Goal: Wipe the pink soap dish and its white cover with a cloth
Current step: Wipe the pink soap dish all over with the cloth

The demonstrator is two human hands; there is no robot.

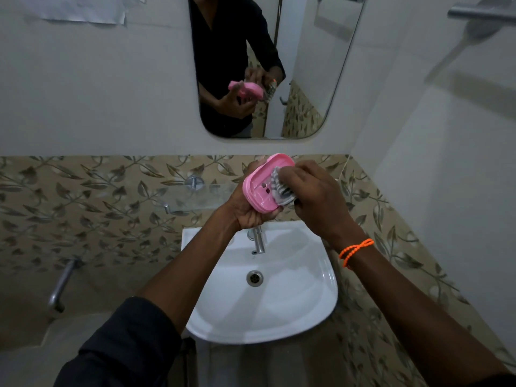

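Note:
My left hand grips the pink soap dish from below and holds it tilted above the sink, its hollow side facing me. My right hand holds a bunched grey-and-white striped cloth and presses it into the right part of the dish. Small drain holes show in the dish's floor. The white cover is not in view.
A white sink with a chrome tap lies directly below my hands. A glass shelf juts from the leaf-patterned tiles behind. The mirror above reflects a person holding the dish. A metal pipe sticks out at left.

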